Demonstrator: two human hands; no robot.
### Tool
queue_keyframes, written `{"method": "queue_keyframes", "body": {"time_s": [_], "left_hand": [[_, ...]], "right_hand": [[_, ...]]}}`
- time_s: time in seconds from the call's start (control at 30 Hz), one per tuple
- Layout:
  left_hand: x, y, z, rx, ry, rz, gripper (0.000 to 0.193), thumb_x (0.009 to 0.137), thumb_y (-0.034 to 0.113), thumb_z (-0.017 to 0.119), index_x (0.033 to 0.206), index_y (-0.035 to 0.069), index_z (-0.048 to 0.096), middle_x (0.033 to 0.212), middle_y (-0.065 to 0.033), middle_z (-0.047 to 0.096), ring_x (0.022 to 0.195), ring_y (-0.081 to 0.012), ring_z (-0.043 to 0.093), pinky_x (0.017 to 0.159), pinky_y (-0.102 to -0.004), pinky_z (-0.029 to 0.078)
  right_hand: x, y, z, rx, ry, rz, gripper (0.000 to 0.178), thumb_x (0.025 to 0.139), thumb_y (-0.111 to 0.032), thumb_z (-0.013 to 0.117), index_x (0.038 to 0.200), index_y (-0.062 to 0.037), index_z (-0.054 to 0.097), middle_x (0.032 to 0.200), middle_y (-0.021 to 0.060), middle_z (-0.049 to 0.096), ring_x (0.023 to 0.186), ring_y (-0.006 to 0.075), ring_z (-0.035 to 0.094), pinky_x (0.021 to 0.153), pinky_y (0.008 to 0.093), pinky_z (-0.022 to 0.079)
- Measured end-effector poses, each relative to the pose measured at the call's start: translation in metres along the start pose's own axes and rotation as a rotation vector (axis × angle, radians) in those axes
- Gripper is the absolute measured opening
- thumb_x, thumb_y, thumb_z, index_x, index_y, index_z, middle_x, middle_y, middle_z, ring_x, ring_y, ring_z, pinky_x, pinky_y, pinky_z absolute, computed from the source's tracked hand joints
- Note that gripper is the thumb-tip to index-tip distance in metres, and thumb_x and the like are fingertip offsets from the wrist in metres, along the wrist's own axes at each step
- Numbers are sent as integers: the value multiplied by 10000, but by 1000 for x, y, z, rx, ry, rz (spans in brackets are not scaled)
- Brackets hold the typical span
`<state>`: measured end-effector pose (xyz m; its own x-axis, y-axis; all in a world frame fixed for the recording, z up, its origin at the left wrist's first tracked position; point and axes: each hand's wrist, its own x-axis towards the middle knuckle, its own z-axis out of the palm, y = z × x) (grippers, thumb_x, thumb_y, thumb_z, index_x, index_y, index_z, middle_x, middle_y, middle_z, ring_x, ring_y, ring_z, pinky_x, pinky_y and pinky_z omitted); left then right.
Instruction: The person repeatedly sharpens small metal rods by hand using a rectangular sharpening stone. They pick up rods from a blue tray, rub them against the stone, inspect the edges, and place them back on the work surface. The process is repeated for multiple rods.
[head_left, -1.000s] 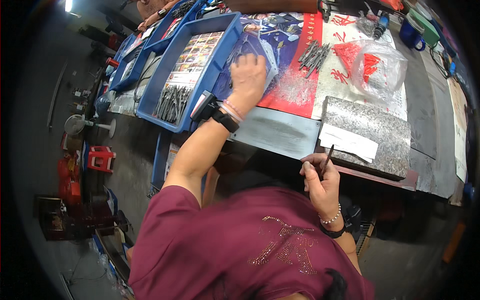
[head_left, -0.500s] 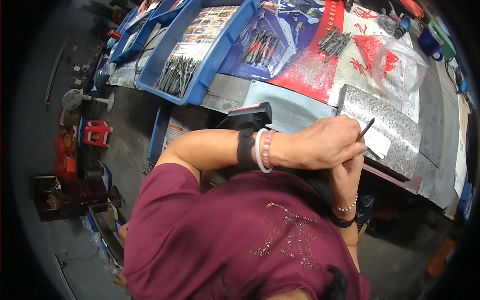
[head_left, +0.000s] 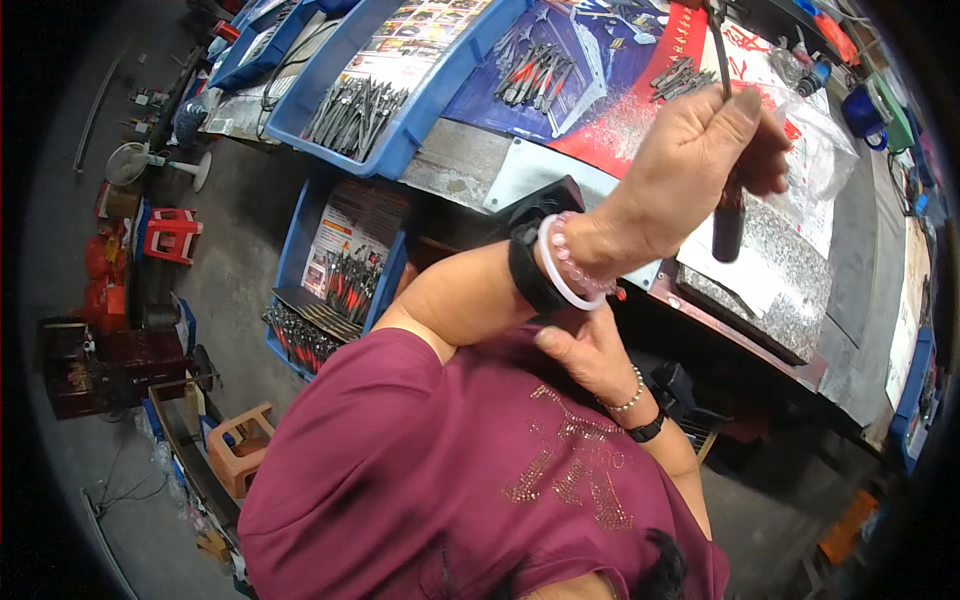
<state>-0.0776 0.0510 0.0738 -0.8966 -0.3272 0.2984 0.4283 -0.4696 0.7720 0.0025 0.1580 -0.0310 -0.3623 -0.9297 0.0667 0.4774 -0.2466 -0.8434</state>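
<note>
My left hand, with a white bangle and pink beads at its wrist, is raised over the bench. Its fingers are closed round a long hand tool with a thin dark shaft and a thick dark handle; the tool's upper end reaches the picture's top edge. Close to my chest is my right hand, thumb extended, its fingers partly hidden behind the left wrist. A small red tip shows beside that wrist; what it belongs to is hidden. Below the tool's handle lies a grey speckled slab with white paper on it.
A blue tray holds slim dark metal pieces. Red-and-black pieces and more dark pieces lie on the printed sheets. A lower blue bin stands left of the bench. A clear plastic bag lies beyond the slab.
The hands have parted: the left rose up and away and now grips the long tool; the right drew back toward my chest. The thin dark rod seen earlier is no longer visible. The view shifted.
</note>
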Motion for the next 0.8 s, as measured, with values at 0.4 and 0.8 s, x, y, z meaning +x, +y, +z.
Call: {"method": "queue_keyframes", "body": {"time_s": [0.4,0.8], "left_hand": [[-16,-39,-22,-720,146,-460,355,1070,303,379,1004,-1,550,876,-100,595,797,-232,611,733,-371,520],[-25,-49,-36,-626,254,-306,338,1065,302,411,1037,6,572,903,-84,598,827,-220,607,797,-374,525]], "right_hand": [[-6,18,0,-278,223,175,573,880,-191,767,1349,-12,492,1306,78,570,1183,178,545,1005,339,454],[-5,8,19,145,323,152,606,864,-182,777,1358,0,476,1298,91,581,1192,215,563,1024,377,460]]}}
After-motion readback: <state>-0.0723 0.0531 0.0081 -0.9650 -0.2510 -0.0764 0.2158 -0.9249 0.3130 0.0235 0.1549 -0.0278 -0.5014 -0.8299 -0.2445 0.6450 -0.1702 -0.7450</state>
